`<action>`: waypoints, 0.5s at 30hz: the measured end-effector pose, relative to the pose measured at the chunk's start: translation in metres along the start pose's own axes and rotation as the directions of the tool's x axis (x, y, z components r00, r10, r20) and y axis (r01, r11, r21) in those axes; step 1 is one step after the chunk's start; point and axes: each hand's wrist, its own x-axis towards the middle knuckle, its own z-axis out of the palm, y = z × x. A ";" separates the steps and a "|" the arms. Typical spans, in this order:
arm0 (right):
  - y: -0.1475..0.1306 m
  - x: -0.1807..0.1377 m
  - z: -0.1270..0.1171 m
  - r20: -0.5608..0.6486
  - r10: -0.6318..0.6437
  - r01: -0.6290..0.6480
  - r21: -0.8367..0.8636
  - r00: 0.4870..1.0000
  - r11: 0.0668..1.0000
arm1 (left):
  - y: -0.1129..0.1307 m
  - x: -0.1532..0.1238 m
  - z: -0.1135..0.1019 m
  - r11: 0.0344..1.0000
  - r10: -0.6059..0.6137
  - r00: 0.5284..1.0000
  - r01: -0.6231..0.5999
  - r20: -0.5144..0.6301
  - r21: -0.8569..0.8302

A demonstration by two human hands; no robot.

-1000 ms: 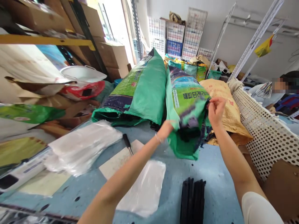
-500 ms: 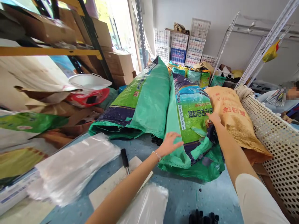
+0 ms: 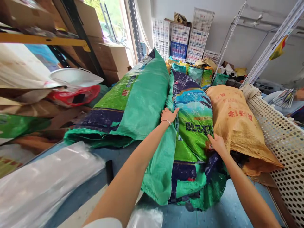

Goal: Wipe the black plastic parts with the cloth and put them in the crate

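In the middle of the head view lies a full green, blue and purple printed woven sack [image 3: 197, 126], its loose, open-looking end towards me. On its left side, my left hand [image 3: 169, 115] has its thumb on top and its fingers bent over the edge. My right hand [image 3: 217, 144] holds the right side, thumb on the print and fingers partly hidden. Close on the left lies a similar green woven sack [image 3: 147, 101]. An orange-tan woven sack [image 3: 237, 117] rests against the right side, just beyond my right hand.
Clear plastic bags [image 3: 54, 177] lie at the lower left beside a black handle [image 3: 109, 171] on the blue surface [image 3: 201, 218]. A perforated cream panel [image 3: 280, 139] borders the right. Stacked crates [image 3: 179, 34] stand behind; a shelf with cartons [image 3: 106, 57] is at left.
My left hand has moved forward from the sack's near end onto its left side. My right hand is lower along its right side. The middle sack lies nearer, with its print shifted towards me.
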 end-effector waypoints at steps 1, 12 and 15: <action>-0.002 -0.002 0.002 0.008 0.012 -0.012 -0.048 1.000 0.999 | 0.007 0.008 0.001 1.000 0.002 0.999 -0.002 -0.036 0.004; 0.007 -0.026 0.058 -0.058 -0.028 0.030 0.040 0.998 0.999 | 0.069 0.130 0.003 0.998 -0.022 0.996 0.016 -0.084 -0.066; 0.007 -0.028 0.066 -0.091 -0.004 0.021 0.188 0.996 0.982 | 0.072 0.143 0.006 0.999 -0.005 0.996 0.002 -0.084 -0.042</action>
